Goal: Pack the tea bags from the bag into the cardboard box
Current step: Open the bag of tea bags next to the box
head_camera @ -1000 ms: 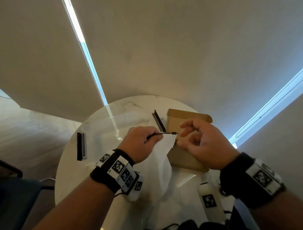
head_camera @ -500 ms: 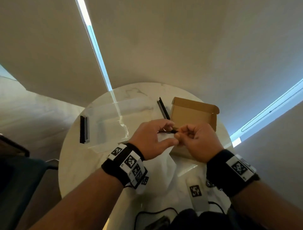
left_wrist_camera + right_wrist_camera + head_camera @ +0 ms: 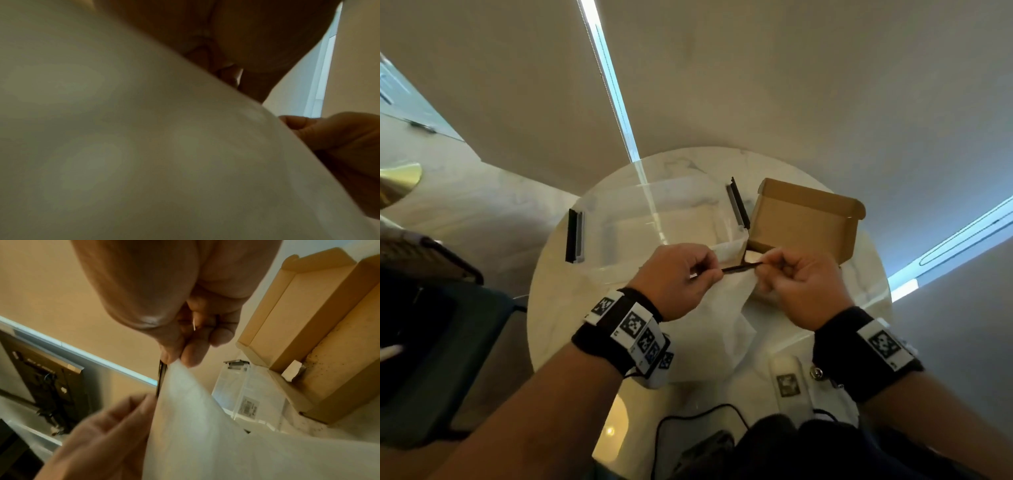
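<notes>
A white translucent bag (image 3: 726,318) hangs from my two hands over the round marble table (image 3: 866,274). Its top edge carries a thin black strip (image 3: 739,268). My left hand (image 3: 681,277) pinches the strip's left end and my right hand (image 3: 798,284) pinches its right end, both with curled fingers. In the right wrist view the right fingertips (image 3: 191,356) squeeze the bag (image 3: 205,426) and strip (image 3: 161,379). The bag (image 3: 144,146) fills the left wrist view. An open brown cardboard box (image 3: 804,222) stands just behind my right hand, lid up. No tea bags are visible.
A clear plastic container (image 3: 654,222) with black end clips sits on the table behind my left hand, beside the box. A white tagged device (image 3: 787,383) and a black cable (image 3: 688,421) lie near the table's front edge. A dark chair (image 3: 431,342) stands at left.
My hands came together on the black strip, then spread slightly apart along it. The view tilted down, so the table and box now sit lower and closer.
</notes>
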`<act>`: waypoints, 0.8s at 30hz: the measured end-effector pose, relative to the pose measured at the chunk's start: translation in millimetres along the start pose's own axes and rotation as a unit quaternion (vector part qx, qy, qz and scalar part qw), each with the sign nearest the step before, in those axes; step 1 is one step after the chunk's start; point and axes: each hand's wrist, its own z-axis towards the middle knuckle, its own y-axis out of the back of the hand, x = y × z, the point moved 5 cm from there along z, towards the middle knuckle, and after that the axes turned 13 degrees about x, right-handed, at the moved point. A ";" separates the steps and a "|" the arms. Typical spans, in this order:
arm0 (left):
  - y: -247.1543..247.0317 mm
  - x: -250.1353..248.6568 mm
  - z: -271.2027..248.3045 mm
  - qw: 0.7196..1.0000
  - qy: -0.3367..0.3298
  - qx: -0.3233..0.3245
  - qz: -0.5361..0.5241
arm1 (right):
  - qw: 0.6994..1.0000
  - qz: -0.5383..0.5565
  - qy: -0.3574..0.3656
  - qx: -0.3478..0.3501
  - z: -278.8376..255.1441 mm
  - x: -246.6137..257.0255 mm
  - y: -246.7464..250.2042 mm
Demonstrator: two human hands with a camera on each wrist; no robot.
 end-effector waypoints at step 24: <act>13.9 42.5 -17.3 0.991 0.038 0.093 -0.086 | 0.998 0.000 -0.020 -0.060 -1.9 7.3 14.4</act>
